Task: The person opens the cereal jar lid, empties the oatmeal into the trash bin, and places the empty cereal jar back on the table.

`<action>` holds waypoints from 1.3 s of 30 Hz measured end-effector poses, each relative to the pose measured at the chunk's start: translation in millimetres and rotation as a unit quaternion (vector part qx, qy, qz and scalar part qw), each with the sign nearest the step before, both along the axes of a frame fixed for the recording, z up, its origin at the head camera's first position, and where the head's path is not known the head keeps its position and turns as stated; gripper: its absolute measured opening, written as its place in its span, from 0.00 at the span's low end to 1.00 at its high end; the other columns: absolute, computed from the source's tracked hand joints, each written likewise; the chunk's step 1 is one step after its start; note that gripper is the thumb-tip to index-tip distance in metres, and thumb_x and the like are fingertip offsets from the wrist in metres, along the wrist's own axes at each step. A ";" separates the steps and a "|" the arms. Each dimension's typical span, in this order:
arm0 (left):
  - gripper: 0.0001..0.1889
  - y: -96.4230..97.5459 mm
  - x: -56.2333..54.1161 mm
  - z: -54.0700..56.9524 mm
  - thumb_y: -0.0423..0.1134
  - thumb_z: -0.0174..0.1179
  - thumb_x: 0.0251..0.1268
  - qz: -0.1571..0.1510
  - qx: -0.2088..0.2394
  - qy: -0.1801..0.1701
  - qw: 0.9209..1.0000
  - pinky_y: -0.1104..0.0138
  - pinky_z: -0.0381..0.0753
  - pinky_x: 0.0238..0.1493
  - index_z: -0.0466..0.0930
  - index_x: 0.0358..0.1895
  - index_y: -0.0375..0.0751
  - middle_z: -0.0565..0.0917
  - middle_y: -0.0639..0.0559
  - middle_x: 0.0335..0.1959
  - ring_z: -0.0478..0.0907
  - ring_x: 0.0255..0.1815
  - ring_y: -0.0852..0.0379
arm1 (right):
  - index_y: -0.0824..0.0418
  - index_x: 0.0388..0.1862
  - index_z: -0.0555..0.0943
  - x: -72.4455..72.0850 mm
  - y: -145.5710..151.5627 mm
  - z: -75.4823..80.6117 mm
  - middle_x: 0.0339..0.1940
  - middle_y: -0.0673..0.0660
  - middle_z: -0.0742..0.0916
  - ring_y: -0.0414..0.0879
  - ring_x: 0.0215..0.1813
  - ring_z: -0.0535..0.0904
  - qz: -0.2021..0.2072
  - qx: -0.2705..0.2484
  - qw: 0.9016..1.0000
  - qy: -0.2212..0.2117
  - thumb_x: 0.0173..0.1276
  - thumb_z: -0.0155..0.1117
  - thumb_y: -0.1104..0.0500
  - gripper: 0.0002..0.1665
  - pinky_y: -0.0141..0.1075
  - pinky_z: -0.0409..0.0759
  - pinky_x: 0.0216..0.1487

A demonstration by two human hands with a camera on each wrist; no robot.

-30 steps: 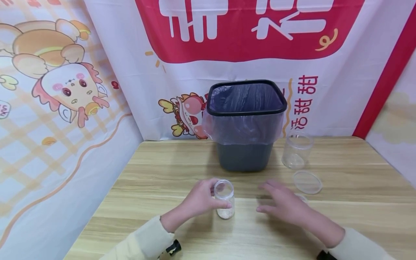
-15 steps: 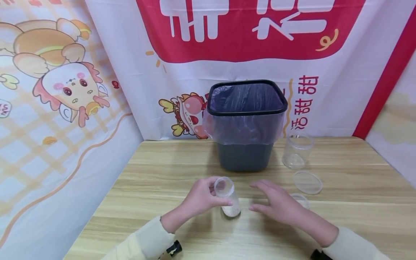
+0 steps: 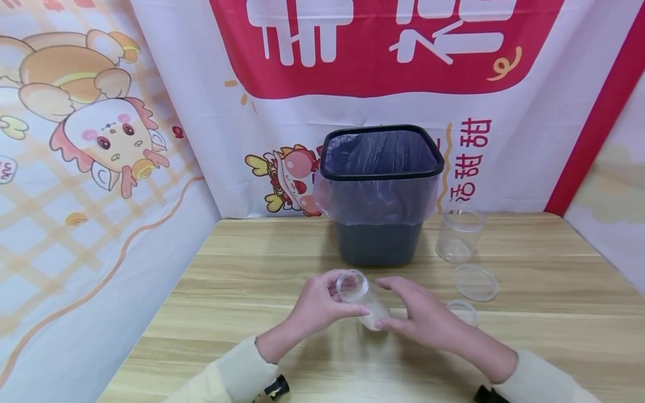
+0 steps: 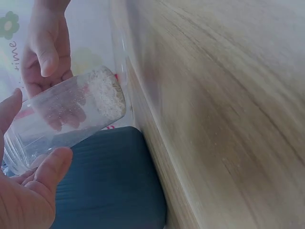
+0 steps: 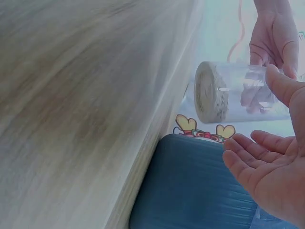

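Note:
A clear jar [image 3: 373, 309] with no lid on it is raised off the table and tilted, its mouth toward my left hand [image 3: 313, 308]. That hand grips it near the mouth between thumb and fingers. Pale, flaky or grainy stuff [image 4: 106, 93] lies at the jar's base end. Close to the base, my right hand [image 3: 430, 314] has its thumb and fingers spread around the jar. The right wrist view shows a gap between those fingers [image 5: 252, 155] and the jar; whether the thumb touches it I cannot tell.
A dark bin [image 3: 380, 240] lined with a thin bag stands at the back of the wooden table [image 3: 242, 313]. Right of it are a larger clear container [image 3: 459, 238] and a round clear lid [image 3: 476, 283]. A smaller clear lid [image 3: 464, 312] lies partly behind my right hand.
My left hand has lifted and tilted the jar, its base swinging right. My right hand has moved left from near the smaller lid to the jar's base.

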State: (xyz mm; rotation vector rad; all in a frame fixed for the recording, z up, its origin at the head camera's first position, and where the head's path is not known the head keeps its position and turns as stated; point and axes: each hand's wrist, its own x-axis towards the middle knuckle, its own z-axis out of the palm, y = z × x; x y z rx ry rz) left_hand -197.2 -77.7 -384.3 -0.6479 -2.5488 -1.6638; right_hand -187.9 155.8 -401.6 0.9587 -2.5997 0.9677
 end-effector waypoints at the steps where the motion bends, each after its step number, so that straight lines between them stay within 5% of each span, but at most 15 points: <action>1: 0.29 0.8 0.3 -0.3 0.42 0.81 0.37 0.001 0.001 0.001 1.000 0.69 0.83 0.39 0.83 0.49 0.41 0.86 0.55 0.40 0.82 0.37 0.61 | 0.61 0.63 0.74 0.0 -0.8 0.1 0.60 0.54 0.81 0.51 0.59 0.77 0.003 -0.003 1.000 -0.002 0.54 0.74 0.42 0.43 0.50 0.76 0.58; 27: 0.25 21.7 4.7 -6.8 0.41 0.81 0.39 -0.003 0.054 0.005 0.999 0.69 0.82 0.39 0.83 0.45 0.43 0.86 0.56 0.38 0.82 0.39 0.56 | 0.58 0.62 0.72 -2.4 -6.2 -2.1 0.56 0.52 0.83 0.50 0.56 0.79 0.010 -0.012 1.000 -0.018 0.52 0.79 0.50 0.41 0.49 0.76 0.57; 39: 0.27 22.8 3.3 -6.2 0.32 0.78 0.43 -0.041 0.111 -0.053 0.991 0.69 0.80 0.49 0.79 0.51 0.34 0.85 0.48 0.46 0.82 0.49 0.55 | 0.57 0.58 0.75 -2.0 -5.4 -3.3 0.50 0.53 0.85 0.50 0.51 0.82 0.003 -0.029 0.999 -0.026 0.53 0.78 0.48 0.36 0.47 0.80 0.52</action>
